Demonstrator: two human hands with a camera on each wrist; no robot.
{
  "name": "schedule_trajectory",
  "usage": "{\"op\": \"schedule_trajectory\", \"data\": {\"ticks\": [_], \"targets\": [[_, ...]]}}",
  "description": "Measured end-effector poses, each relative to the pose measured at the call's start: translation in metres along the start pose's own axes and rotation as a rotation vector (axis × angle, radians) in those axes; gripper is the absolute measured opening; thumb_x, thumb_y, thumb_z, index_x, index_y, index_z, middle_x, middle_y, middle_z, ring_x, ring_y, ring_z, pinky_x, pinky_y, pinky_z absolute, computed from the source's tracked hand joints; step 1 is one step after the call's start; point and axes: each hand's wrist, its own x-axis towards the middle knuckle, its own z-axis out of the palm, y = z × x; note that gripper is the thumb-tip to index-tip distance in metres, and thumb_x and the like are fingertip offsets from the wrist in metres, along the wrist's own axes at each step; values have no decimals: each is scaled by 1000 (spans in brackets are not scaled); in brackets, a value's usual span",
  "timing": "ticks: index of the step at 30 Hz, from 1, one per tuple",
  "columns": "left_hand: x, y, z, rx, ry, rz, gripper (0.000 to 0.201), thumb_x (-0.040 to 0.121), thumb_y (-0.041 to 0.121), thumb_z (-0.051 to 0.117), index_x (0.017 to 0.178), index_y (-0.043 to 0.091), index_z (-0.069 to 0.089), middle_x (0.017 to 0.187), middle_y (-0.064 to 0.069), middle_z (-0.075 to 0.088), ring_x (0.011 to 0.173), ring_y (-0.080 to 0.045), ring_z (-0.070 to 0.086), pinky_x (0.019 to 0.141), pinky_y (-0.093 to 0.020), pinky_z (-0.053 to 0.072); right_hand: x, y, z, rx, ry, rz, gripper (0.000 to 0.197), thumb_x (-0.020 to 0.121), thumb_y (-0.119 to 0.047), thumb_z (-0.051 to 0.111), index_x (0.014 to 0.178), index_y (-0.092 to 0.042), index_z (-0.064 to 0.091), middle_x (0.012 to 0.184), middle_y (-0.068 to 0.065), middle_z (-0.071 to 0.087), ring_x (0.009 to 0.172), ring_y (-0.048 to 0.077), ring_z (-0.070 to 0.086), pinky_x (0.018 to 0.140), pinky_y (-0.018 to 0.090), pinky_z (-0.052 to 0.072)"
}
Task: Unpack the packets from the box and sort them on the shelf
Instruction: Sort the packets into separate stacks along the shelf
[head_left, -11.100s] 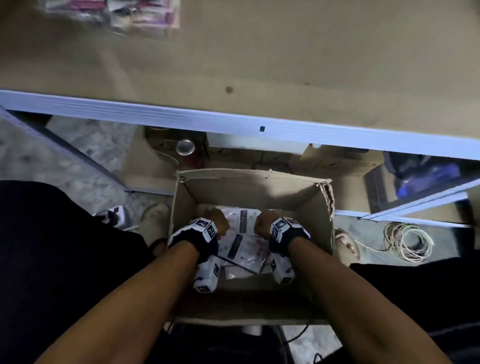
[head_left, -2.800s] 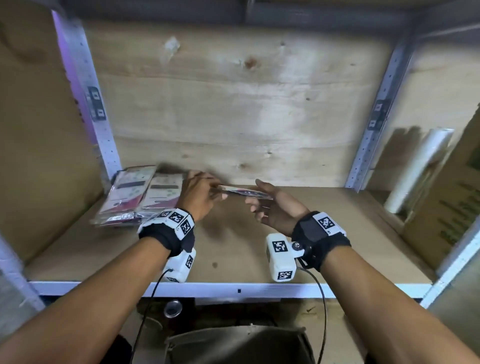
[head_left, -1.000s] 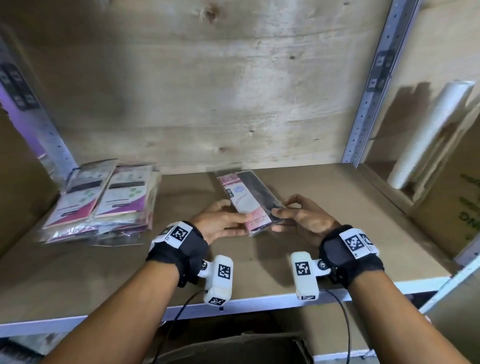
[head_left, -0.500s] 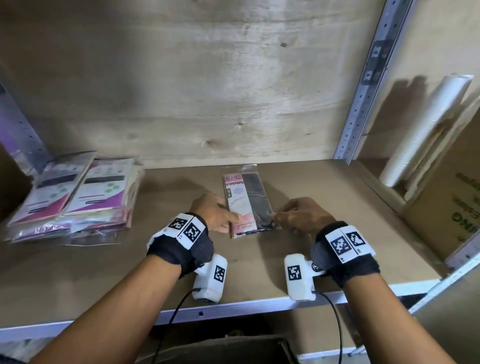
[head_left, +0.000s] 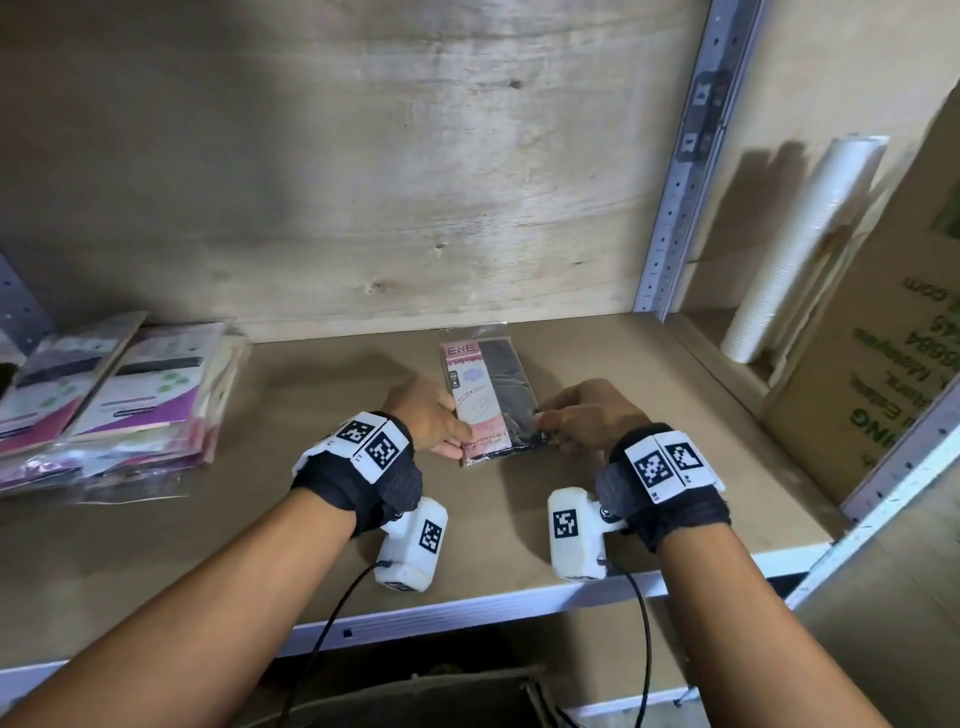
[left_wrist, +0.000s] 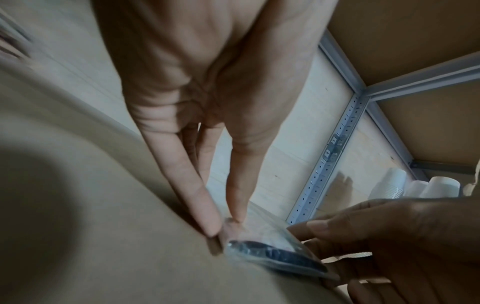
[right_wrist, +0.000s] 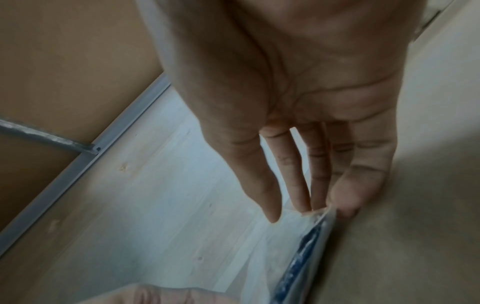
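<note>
Left hand (head_left: 428, 415): fingers straight, tips pressing the near-left edge of the packet (head_left: 491, 397), not wrapped round it; the left wrist view shows two fingertips (left_wrist: 207, 222) on the wrapper's corner. Right hand (head_left: 582, 413): fingers extended, tips against the packet's near-right edge; in the right wrist view they (right_wrist: 345, 197) touch the wrapper rim. Can't tell whether that's a light pinch or just contact. Packet lies flat on the shelf (head_left: 260, 519) mid-board, directly between the two hands. Long axis runs front to back, label end towards the back panel, slightly skewed. Both hands equally near, one per long side, at the near end. Looks like squaring it up, so next move is probably let go and pull back towards the box (head_left: 415, 696) below the shelf edge. Existing stack of packets (head_left: 119, 395) sits well apart at far left, nearer the left hand. Roll of cups (head_left: 800, 249) leans at far right, clear of the work.
</note>
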Motion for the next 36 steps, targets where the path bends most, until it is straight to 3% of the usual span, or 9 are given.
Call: {"op": "schedule_trajectory", "data": {"ticks": [4, 6, 11, 15, 21, 26, 31, 34, 36], "targets": [[11, 24, 25, 23, -75, -30, 41, 87, -16, 62, 126, -17, 51, 127, -32, 59, 116, -43, 61, 100, -46, 50, 2, 10, -25, -8, 62, 14, 28, 84, -24, 75, 108, -10, 74, 92, 8, 72, 70, 18, 62, 58, 26, 51], [16, 36, 40, 31, -111, -47, 40, 90, -14, 58, 130, -16, 50, 133, -29, 57, 123, -39, 57, 106, -43, 45, 4, 17, -38, -16, 105, 27, 28, 84, -24, 75, 108, -11, 74, 92, 7, 71, 69, 15, 60, 53, 22, 44], [28, 54, 77, 9, -137, -64, 40, 95, -10, 51, 135, -12, 45, 142, -23, 51, 134, -31, 49, 114, -34, 34, 13, 33, -62, -57, 173, 45, 27, 85, -25, 72, 108, -10, 74, 107, 9, 71, 99, 23, 64, 81, 30, 48], [39, 61, 95, -6, -145, -34, 41, 93, -12, 54, 133, -12, 49, 137, -25, 55, 128, -34, 55, 111, -37, 40, 18, 44, -77, -72, 184, 49, 27, 87, -27, 69, 108, -11, 75, 104, 7, 71, 92, 20, 61, 76, 28, 43], [49, 68, 108, 5, -152, 4, 41, 89, -13, 60, 129, -13, 54, 131, -26, 60, 121, -35, 60, 101, -34, 48, 20, 52, -88, -43, 213, 74, 29, 88, -29, 68, 107, -9, 74, 109, 10, 72, 105, 27, 64, 85, 32, 48], [53, 69, 113, 2, -148, 16, 40, 87, -12, 64, 126, -13, 56, 127, -26, 62, 115, -36, 64, 86, -27, 53, 16, 52, -93, -43, 231, 93, 29, 89, -29, 65, 111, -11, 74, 110, 8, 71, 102, 24, 63, 81, 28, 42], [55, 67, 112, 35, -123, 42, 37, 86, -9, 66, 122, -10, 58, 127, -24, 63, 113, -33, 65, 81, -28, 56, 11, 48, -92, -80, 249, 92, 30, 90, -28, 65, 114, -13, 72, 114, 7, 70, 105, 23, 61, 83, 28, 41], [53, 61, 97, 25, -40, 74, 28, 82, 0, 75, 107, -2, 61, 122, -23, 65, 90, -28, 71, 68, -27, 61, 6, 43, -90, -110, 313, 104, 33, 87, -29, 66, 117, -16, 67, 122, 7, 65, 117, 28, 55, 103, 37, 43], [50, 51, 78, 17, 28, 117, 39, 80, 9, 79, 112, 1, 58, 117, -22, 64, 79, -26, 72, 68, -32, 62, 4, 38, -88, -86, 368, 66, 23, 86, -27, 66, 108, -19, 67, 119, 7, 65, 120, 29, 54, 106, 43, 43]]}}
